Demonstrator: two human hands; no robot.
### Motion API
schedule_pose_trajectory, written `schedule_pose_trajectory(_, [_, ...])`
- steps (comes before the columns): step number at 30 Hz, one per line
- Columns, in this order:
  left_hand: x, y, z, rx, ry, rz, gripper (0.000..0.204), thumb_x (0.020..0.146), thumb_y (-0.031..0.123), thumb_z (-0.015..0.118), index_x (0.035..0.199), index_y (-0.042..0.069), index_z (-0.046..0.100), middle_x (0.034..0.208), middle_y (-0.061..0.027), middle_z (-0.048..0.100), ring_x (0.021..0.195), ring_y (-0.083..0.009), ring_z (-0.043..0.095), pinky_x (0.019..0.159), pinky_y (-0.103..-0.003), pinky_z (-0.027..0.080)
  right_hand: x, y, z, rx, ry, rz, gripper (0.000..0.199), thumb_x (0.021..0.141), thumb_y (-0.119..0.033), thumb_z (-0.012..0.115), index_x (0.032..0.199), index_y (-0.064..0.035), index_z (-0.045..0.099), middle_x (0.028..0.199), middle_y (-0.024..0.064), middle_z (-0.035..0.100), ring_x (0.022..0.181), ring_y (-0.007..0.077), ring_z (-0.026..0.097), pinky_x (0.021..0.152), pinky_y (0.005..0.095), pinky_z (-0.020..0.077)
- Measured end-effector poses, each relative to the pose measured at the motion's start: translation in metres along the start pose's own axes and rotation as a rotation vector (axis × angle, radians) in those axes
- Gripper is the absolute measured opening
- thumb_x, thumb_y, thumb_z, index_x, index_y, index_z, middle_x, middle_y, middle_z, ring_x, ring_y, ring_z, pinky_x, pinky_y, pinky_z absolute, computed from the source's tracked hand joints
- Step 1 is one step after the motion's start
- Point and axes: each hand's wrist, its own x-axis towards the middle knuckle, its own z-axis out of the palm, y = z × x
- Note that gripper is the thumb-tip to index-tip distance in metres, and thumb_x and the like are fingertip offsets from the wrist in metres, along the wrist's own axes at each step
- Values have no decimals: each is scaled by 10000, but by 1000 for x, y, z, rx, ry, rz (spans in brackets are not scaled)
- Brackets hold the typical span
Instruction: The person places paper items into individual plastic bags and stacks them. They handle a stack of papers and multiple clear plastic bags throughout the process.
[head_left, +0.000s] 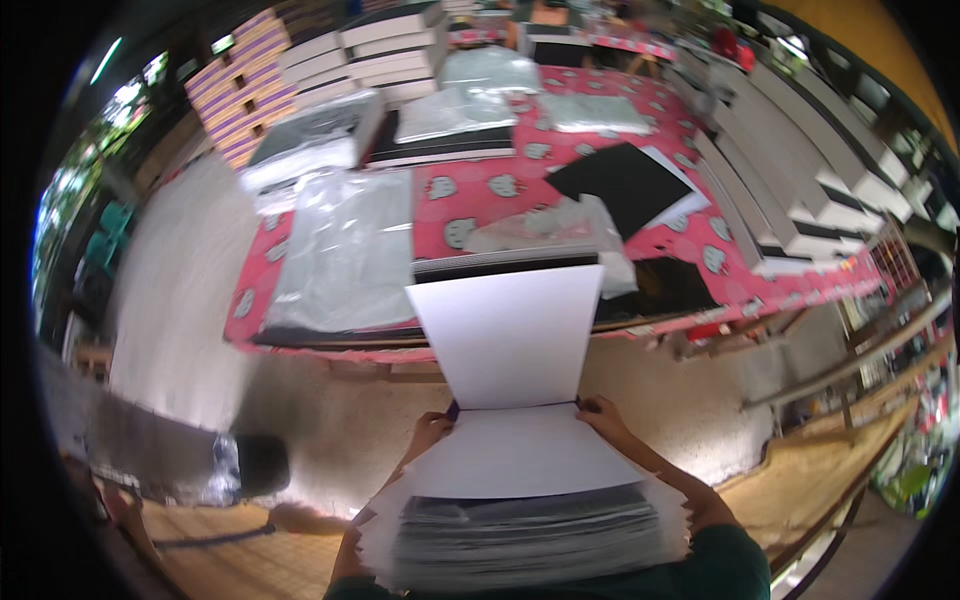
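In front of me is a thick stack of sheets (520, 535), black and clear-looking edges fanned out at its near side. A white sheet (515, 450) lies across its top. Beyond it, a white panel (510, 330) stands tilted up, its far edge by the table. My left hand (432, 430) has its fingers curled on the left edge where the sheet and panel meet. On the opposite edge my right hand (603, 418) grips likewise. Small dark purple bits show beside the fingers of both hands. My forearms run along the stack's two sides.
A table with a pink patterned cloth (500, 205) stands ahead. On it lie clear plastic packs (340, 250), a black sheet (625, 185) and a dark stack (510, 262). Long white-and-black stacks (790, 170) line the right; box-like stacks (390, 55) stand at the back left.
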Motion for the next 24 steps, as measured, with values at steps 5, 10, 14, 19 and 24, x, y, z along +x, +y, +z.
schedule_pose_trajectory(5, [33, -5, 31, -341, 148, -797, 325, 732, 238, 634, 911, -31, 665, 1002, -248, 636, 936, -330, 615, 826, -371, 476, 28, 66, 10, -147, 133, -56, 297, 774, -213, 710, 942, 17, 628, 929, 126, 655, 884, 176, 598, 784, 309, 468])
schedule_pose_trajectory(10, [41, 16, 2, 88, 356, -571, 264, 800, 188, 615, 965, -18, 611, 904, -221, 604, 873, -395, 581, 785, -445, 457, 36, 52, 2, -556, 545, -330, 223, 847, -208, 655, 919, -1, 619, 881, 57, 620, 753, 161, 565, 672, 317, 456])
schedule_pose_trajectory(14, [101, 142, -153, 323, 923, 10, 310, 796, 70, 622, 1086, -2, 544, 1020, -233, 522, 961, -438, 497, 853, -484, 398, 11, -124, -16, -25, 344, -480, 186, 934, -188, 533, 951, -21, 614, 819, 0, 557, 679, 101, 509, 624, 250, 413])
schedule_pose_trajectory(19, [167, 134, -238, 400, 653, -125, 184, 816, 160, 675, 917, 25, 600, 724, -109, 575, 659, -222, 542, 592, -342, 409, -1, -237, 26, 70, -609, -355, 303, 947, -271, 540, 1123, -29, 587, 901, 25, 586, 823, 95, 554, 724, 259, 458])
schedule_pose_trajectory(24, [177, 293, -259, -194, 594, 154, 293, 809, 248, 725, 755, 8, 566, 599, -19, 464, 534, -88, 385, 466, -270, 308, 4, -296, 73, 348, -540, -554, 481, 925, -310, 568, 1304, -30, 470, 1137, 68, 566, 1105, 193, 528, 887, 354, 439])
